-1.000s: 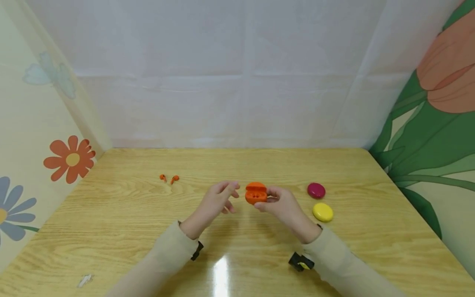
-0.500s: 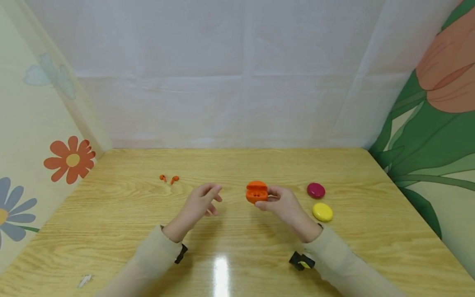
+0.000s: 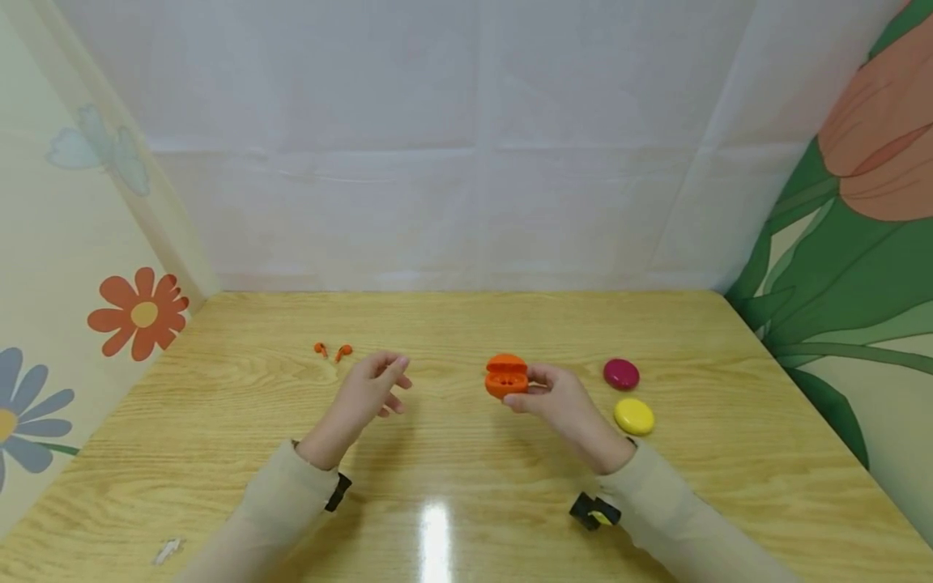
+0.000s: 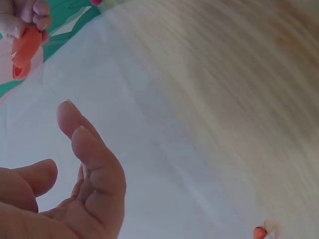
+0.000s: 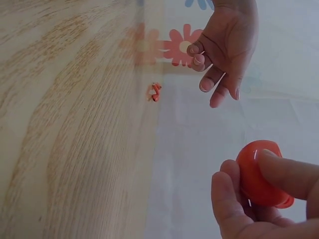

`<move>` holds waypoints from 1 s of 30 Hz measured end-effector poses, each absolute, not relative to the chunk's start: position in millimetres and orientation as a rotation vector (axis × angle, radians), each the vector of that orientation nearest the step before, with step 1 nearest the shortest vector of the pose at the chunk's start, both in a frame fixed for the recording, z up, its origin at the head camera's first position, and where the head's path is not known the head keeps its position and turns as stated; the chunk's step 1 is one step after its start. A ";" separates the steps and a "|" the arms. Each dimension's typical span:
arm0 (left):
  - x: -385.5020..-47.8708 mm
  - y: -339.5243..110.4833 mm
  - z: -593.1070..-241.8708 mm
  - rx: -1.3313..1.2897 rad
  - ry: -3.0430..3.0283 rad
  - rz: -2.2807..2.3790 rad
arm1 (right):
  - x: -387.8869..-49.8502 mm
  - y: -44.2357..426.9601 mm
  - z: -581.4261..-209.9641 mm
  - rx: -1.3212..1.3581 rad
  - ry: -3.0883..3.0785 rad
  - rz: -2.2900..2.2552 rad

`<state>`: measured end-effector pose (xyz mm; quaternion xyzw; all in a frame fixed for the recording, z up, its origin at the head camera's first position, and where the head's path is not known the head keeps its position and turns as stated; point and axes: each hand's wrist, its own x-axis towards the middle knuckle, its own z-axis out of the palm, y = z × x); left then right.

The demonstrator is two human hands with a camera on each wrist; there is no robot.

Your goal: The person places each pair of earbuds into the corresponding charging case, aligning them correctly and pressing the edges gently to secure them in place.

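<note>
My right hand point(image 3: 557, 402) pinches an orange earbud case point(image 3: 507, 385) between thumb and fingers, held above the table with its lid raised; the slots inside look bare. The case's smooth outer shell point(image 5: 261, 174) faces the right wrist camera. Left of it, my left hand point(image 3: 364, 390) hovers with loosely bent fingers and nothing in them, also seen from the palm side in the left wrist view, where the thumb point(image 4: 42, 177) stands apart from the fingers. Two orange earbuds point(image 3: 342, 352) lie side by side on the table, beyond and left of the left hand.
A magenta round case point(image 3: 621, 374) and a yellow round case point(image 3: 634, 416) rest on the wooden table point(image 3: 466, 316), right of the right hand. White cloth point(image 3: 437, 202) hangs behind the table's far edge. Flower-printed panels point(image 3: 142, 314) stand at the sides.
My left hand has moved left, away from the orange case and toward the earbuds. The right hand and the open case have shifted only very slightly.
</note>
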<state>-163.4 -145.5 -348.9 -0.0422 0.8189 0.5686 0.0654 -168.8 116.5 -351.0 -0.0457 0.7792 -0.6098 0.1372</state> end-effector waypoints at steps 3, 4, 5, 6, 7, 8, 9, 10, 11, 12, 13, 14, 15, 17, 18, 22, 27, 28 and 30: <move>-162.4 -148.3 -352.2 -0.143 2.462 1.705 | -169.5 116.8 -351.4 -0.148 2.251 -1.770; -162.1 -149.7 -353.6 -0.153 2.464 1.698 | -169.6 116.9 -351.5 -0.152 2.248 -1.772; -161.9 -151.1 -354.9 -0.163 2.470 1.689 | -169.7 117.1 -351.6 -0.152 2.244 -1.776; -161.6 -152.7 -355.8 -0.171 2.476 1.680 | -169.7 117.3 -351.7 -0.151 2.240 -1.781; -161.5 -154.4 -356.6 -0.178 2.484 1.669 | -169.8 117.4 -351.9 -0.151 2.236 -1.784; -161.4 -156.3 -357.3 -0.185 2.491 1.660 | -169.7 117.7 -352.0 -0.151 2.232 -1.788; -161.4 -158.3 -357.8 -0.192 2.496 1.651 | -169.7 117.9 -352.0 -0.151 2.228 -1.792; -161.5 -160.3 -358.1 -0.194 2.501 1.646 | -169.8 118.1 -352.1 -0.151 2.227 -1.795; -161.5 -162.4 -358.2 -0.197 2.503 1.642 | -169.8 118.2 -352.2 -0.151 2.226 -1.798; -161.6 -164.5 -358.3 -0.201 2.503 1.642 | -170.0 118.3 -352.4 -0.155 2.224 -1.803; -161.7 -166.8 -358.5 -0.201 2.502 1.643 | -170.0 118.3 -352.4 -0.158 2.222 -1.805; -161.7 -169.1 -358.6 -0.204 2.499 1.643 | -170.0 118.3 -352.5 -0.162 2.218 -1.809; -161.6 -171.3 -358.6 -0.207 2.496 1.643 | -170.1 118.4 -352.7 -0.164 2.216 -1.810; -161.1 -175.5 -358.5 -0.218 2.489 1.639 | -170.2 118.4 -352.7 -0.170 2.210 -1.816; -160.8 -177.4 -358.6 -0.223 2.485 1.640 | -170.1 118.3 -352.6 -0.173 2.203 -1.820; -159.4 -183.3 -358.4 -0.238 2.465 1.638 | -169.6 118.6 -352.2 -0.182 2.192 -1.828; -159.4 -188.7 -360.0 -0.254 2.418 1.677 | -168.7 118.7 -352.1 -0.175 2.197 -1.830; -159.5 -189.8 -360.5 -0.257 2.408 1.686 | -168.4 118.7 -352.1 -0.172 2.199 -1.830; -159.8 -192.2 -361.5 -0.269 2.396 1.695 | -168.0 118.8 -352.4 -0.168 2.202 -1.828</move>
